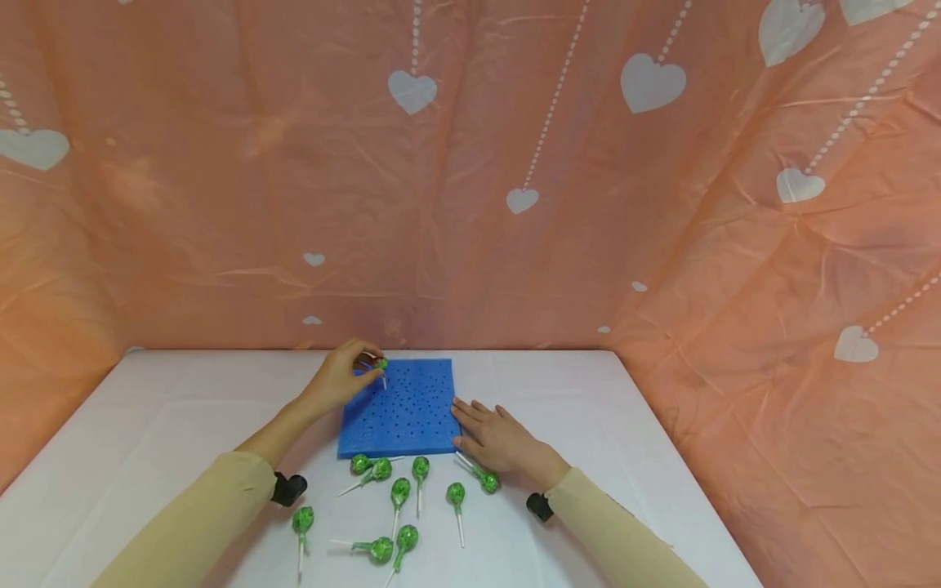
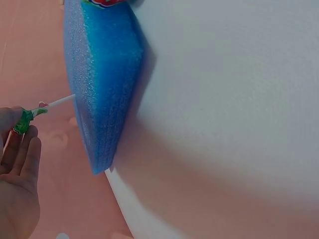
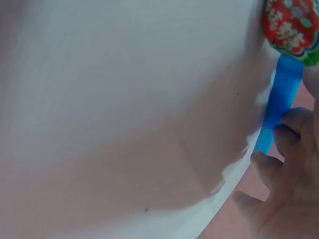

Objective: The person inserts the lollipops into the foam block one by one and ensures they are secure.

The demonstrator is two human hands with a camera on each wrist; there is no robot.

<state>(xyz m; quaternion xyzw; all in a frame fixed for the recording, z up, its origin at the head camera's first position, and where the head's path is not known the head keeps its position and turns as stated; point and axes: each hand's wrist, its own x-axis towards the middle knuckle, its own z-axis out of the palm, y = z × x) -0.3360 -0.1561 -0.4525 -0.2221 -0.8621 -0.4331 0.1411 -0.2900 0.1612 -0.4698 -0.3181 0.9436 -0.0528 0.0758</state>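
Note:
A blue foam block (image 1: 412, 408) dotted with small holes lies on the white table. Over its far left part, my left hand (image 1: 341, 377) pinches a green-wrapped lollipop (image 1: 381, 364) by its head, stick pointing down. In the left wrist view the lollipop's white stick (image 2: 61, 101) meets the block's face; whether it sits in a hole I cannot tell. My right hand (image 1: 501, 437) lies with fingers extended against the block's right edge. In the right wrist view its fingertips touch the blue side, and a red and green lollipop head (image 3: 291, 25) shows close by.
Several green lollipops lie loose on the white tablecloth (image 1: 588, 457) in front of the block, among them one (image 1: 303, 519) near the left sleeve and one (image 1: 488, 482) beside my right hand. An orange curtain (image 1: 470, 269) with white hearts hangs behind the table.

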